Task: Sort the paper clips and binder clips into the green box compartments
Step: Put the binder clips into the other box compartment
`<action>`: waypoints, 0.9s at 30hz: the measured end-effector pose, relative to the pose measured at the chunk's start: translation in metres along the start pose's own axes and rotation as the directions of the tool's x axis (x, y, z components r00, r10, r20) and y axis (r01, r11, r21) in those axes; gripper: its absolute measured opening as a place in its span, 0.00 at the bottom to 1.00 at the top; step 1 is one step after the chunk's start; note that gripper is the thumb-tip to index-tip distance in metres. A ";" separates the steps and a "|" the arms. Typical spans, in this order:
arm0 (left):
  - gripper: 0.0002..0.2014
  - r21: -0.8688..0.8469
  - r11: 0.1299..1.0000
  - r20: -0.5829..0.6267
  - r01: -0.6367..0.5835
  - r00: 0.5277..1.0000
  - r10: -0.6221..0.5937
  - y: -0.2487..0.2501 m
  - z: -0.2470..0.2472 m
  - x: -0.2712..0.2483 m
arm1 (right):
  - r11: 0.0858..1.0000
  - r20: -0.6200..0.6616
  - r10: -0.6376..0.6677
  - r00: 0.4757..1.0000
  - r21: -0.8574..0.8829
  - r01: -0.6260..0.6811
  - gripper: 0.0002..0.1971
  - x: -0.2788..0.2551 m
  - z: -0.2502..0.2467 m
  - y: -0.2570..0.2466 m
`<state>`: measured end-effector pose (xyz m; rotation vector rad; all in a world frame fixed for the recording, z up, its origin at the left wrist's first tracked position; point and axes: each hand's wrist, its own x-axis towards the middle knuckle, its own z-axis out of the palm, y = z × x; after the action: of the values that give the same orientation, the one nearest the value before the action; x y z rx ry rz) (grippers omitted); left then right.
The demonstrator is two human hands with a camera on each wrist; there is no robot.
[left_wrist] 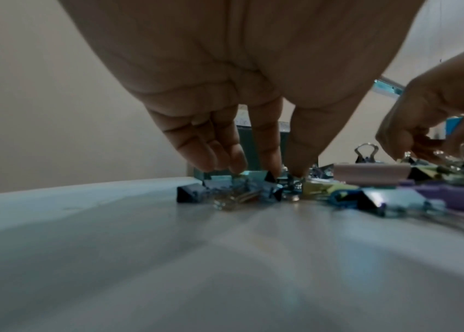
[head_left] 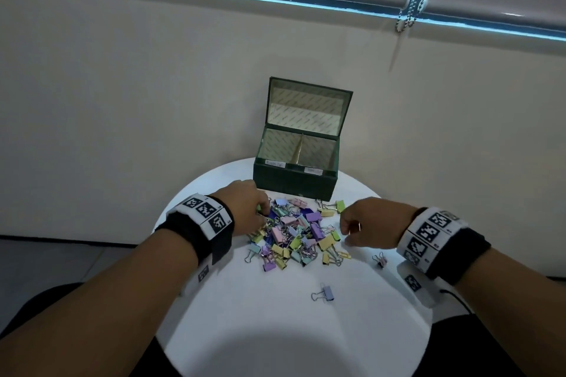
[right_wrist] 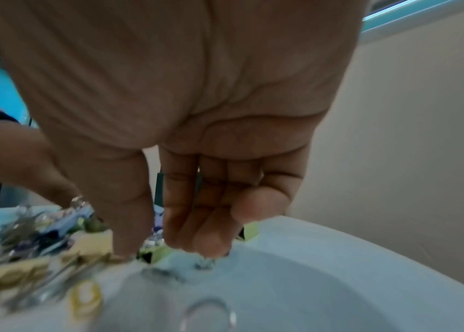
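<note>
While box open, hands (head_left: 245,205) amid clips (head_left: 294,232)

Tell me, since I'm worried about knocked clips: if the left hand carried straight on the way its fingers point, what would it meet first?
The left hand points down into the pile of clips; its fingertips look at or nearly touching the clips at the pile's left edge.

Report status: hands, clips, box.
Left hand and right hand fingering the clip pile. Green box open, compartments empty. Nothing blocking.
</note>
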<state>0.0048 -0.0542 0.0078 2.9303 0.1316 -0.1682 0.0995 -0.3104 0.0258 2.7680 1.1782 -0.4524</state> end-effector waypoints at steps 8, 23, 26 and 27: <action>0.04 0.014 0.999 0.005 0.038 0.999 -0.038 0.002 0.000 0.000 | 0.999 -0.014 0.045 0.999 0.014 -0.045 0.08 -0.001 0.018 -0.012; 0.06 -0.001 0.996 -0.090 0.089 0.992 -0.089 -0.004 0.002 0.005 | 0.819 -0.144 0.071 0.987 0.573 0.025 0.08 -0.013 -0.004 0.003; 0.08 0.043 0.994 -0.054 0.100 0.994 -0.098 -0.004 0.002 0.005 | 0.196 -0.108 0.158 0.982 0.978 0.076 0.11 -0.013 -0.005 0.009; 0.10 0.063 0.993 -0.038 0.099 0.995 -0.096 -0.005 0.002 0.005 | 0.000 -0.078 0.189 0.979 0.997 0.079 0.13 -0.012 -0.004 0.011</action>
<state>0.0095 -0.0493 0.0042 2.9941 0.2802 -0.1384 0.1007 -0.3255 0.0328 4.1181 0.7954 -1.6972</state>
